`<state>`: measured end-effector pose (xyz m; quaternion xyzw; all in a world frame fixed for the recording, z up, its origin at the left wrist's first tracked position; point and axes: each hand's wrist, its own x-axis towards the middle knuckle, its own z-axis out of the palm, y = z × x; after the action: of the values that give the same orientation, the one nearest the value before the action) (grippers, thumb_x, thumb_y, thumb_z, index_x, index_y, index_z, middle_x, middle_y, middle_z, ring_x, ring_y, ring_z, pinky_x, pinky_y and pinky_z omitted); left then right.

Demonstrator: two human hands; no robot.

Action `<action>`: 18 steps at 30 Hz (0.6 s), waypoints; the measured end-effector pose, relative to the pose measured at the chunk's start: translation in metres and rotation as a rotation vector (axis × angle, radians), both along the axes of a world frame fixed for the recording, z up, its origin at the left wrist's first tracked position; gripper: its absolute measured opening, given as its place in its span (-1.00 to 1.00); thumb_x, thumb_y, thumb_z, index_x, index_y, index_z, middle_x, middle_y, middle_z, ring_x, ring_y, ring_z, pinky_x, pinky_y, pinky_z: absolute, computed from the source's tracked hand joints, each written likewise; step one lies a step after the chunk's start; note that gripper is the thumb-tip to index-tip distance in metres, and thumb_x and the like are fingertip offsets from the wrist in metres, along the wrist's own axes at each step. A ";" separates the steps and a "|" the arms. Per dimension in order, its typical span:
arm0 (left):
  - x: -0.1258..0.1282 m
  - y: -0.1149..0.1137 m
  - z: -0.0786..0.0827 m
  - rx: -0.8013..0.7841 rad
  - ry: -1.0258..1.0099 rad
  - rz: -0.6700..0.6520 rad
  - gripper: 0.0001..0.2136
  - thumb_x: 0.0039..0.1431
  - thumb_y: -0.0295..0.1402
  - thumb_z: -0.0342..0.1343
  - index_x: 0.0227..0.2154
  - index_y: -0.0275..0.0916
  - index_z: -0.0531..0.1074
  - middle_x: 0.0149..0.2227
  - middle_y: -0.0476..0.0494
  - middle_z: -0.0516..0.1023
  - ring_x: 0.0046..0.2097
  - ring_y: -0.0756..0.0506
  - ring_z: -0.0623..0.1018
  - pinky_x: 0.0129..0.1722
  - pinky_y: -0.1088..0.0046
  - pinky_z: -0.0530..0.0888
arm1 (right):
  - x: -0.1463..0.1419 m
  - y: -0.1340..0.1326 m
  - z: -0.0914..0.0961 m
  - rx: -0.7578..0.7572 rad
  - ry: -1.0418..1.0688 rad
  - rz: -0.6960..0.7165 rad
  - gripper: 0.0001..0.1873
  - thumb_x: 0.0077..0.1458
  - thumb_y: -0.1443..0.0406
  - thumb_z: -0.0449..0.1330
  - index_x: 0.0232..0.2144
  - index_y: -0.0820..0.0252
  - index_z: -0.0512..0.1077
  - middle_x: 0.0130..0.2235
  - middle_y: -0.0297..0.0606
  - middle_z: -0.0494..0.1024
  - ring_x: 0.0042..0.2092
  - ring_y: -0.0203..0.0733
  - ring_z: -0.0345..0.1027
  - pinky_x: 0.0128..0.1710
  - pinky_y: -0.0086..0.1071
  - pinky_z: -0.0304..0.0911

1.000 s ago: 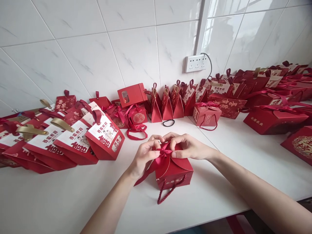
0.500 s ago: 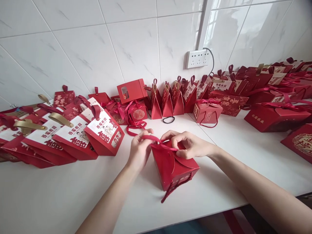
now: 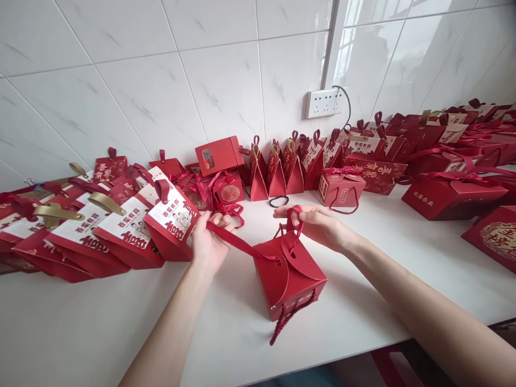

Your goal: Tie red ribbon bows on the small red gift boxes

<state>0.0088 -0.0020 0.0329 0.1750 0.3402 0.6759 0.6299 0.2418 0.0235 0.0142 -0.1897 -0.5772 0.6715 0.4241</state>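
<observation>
A red gift box [image 3: 298,269] with curved, overlapping top flaps stands on the white table in front of me. Dark red rope handles hang at its near side and show behind its top. Through holes in the flaps runs a red ribbon [image 3: 242,243]. To the left of the box, my left hand [image 3: 210,244] pinches one end of that ribbon, which stretches taut down to the flap. Just above the far right flap, my right hand [image 3: 318,223] grips the other end, with a loop of it rising by the fingers.
Red-and-white gift boxes [image 3: 121,231] crowd the left side. Several tent-shaped boxes [image 3: 276,172] line the tiled wall, with a black band [image 3: 279,201] before them. A finished-looking box with a bow [image 3: 342,188] sits behind. Larger red boxes [image 3: 453,199] fill the right. A socket strip [image 3: 324,103] is on the wall.
My hands have drawn apart from above the flaps. The left has pulled its ribbon end out to the left; the right has lifted its end up and back, so the flap holes now show.
</observation>
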 end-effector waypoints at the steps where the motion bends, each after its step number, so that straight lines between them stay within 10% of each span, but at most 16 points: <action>1: 0.000 -0.001 0.001 -0.008 0.001 0.000 -0.67 0.23 -0.34 -0.14 -0.65 -0.27 0.16 -0.59 -0.02 0.32 -0.65 0.10 0.22 -0.66 0.60 0.22 | -0.001 0.001 0.001 -0.044 0.032 -0.051 -0.79 0.06 0.19 0.20 -0.46 0.22 0.51 -0.05 -0.13 0.49 -0.05 -0.09 0.33 -0.07 -0.23 0.23; 10: -0.010 0.004 0.002 -0.047 0.088 0.032 -0.64 0.31 -0.24 -0.16 -0.58 -0.28 0.26 -0.65 0.06 0.28 -0.71 0.13 0.17 -0.74 0.66 0.15 | 0.010 0.018 0.006 -0.347 0.412 -0.312 -0.90 -0.16 0.25 0.31 -0.53 0.14 0.49 -0.24 -0.30 0.57 -0.05 -0.08 0.36 0.01 -0.12 0.30; 18: -0.012 0.005 0.020 0.111 0.166 0.005 -0.85 0.00 -0.43 0.25 -0.55 -0.33 0.39 -0.58 0.04 0.41 -0.65 0.19 0.25 -0.63 0.74 0.31 | 0.012 0.027 0.023 -0.212 0.496 -0.386 -0.82 -0.21 0.20 0.39 -0.53 0.07 0.47 -0.24 -0.35 0.56 0.15 -0.01 0.21 0.15 -0.04 0.16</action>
<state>-0.0031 0.0034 0.0524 0.2643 0.3535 0.6785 0.5872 0.2539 0.0506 0.0374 -0.1690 -0.3367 0.6608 0.6491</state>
